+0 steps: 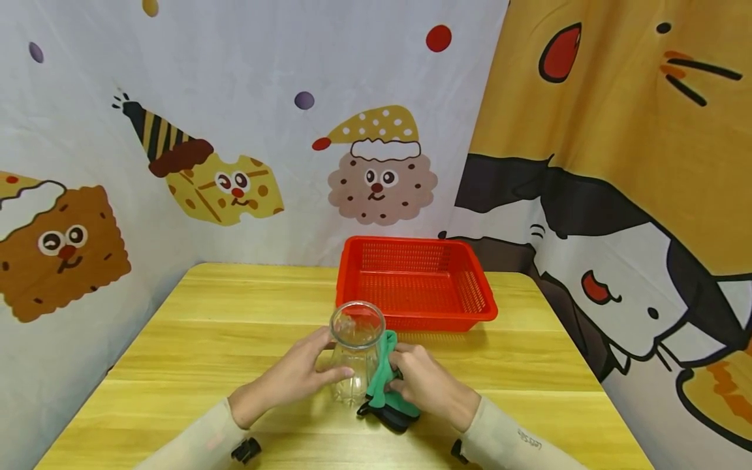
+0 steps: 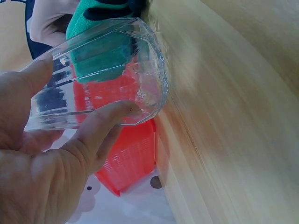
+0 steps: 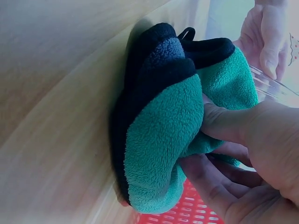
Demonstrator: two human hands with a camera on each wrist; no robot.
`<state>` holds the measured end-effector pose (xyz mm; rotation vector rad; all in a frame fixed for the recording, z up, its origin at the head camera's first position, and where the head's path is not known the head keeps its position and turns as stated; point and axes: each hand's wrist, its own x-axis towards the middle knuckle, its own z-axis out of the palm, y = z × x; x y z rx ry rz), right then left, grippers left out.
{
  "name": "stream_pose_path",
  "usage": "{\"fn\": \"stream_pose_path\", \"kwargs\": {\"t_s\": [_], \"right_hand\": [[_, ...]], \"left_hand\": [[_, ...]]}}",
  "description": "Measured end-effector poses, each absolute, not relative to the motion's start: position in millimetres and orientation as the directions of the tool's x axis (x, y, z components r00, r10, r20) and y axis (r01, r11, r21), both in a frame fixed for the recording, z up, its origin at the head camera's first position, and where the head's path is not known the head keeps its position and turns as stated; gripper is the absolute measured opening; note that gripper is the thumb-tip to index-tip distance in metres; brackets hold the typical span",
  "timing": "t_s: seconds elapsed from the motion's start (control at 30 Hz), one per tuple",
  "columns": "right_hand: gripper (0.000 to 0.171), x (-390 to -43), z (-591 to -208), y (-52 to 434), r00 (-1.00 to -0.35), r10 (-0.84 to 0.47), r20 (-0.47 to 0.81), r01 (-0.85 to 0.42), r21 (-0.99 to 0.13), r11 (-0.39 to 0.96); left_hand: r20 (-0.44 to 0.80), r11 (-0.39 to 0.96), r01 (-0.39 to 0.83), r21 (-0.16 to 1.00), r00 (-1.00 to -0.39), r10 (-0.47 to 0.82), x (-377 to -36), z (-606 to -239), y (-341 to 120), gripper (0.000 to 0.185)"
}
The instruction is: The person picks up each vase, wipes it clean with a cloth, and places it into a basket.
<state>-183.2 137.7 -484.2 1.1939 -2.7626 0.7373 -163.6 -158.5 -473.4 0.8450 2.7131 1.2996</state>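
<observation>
A clear glass jar [image 1: 351, 378] stands close over the table, its round rim up. My left hand [image 1: 302, 373] grips it from the left, thumb on the near side and fingers round the far side; the left wrist view shows the jar's faceted wall [image 2: 100, 74] between thumb and fingers. My right hand [image 1: 431, 385] pinches a green towelling cloth [image 1: 383, 369] with black edging against the jar's right side. In the right wrist view the folded cloth [image 3: 163, 144] bunches between thumb and fingers, and its dark-trimmed lower part hangs down to the tabletop.
A red plastic basket [image 1: 487, 307] with perforated walls sits just behind the jar, toward the back of the wooden table [image 1: 235, 313]. A curtain [image 1: 247, 78] printed with cartoon figures rises behind the table and along its right side.
</observation>
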Motion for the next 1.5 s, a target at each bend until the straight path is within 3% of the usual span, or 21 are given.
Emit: {"fn": "stream_pose_path", "kwargs": {"t_s": [0.37, 0.97, 1.5], "right_hand": [[0.030, -179, -488, 142, -0.702, -0.655, 0.280, -0.698, -0.454, 0.554], [0.017, -177, -483, 141, -0.662, -0.595, 0.455, -0.747, -0.463, 0.477], [0.022, -179, -475, 138, -0.610, -0.534, 0.585, -0.792, -0.468, 0.392]], "left_hand": [[0.228, 0.504, 0.487, 0.714, -0.842, 0.489, -163, -474, -156, 0.065], [0.239, 0.496, 0.492, 0.715, -0.839, 0.488, -164, -474, -157, 0.069], [0.262, 0.496, 0.514, 0.700, -0.831, 0.491, -165, -476, -159, 0.071]]}}
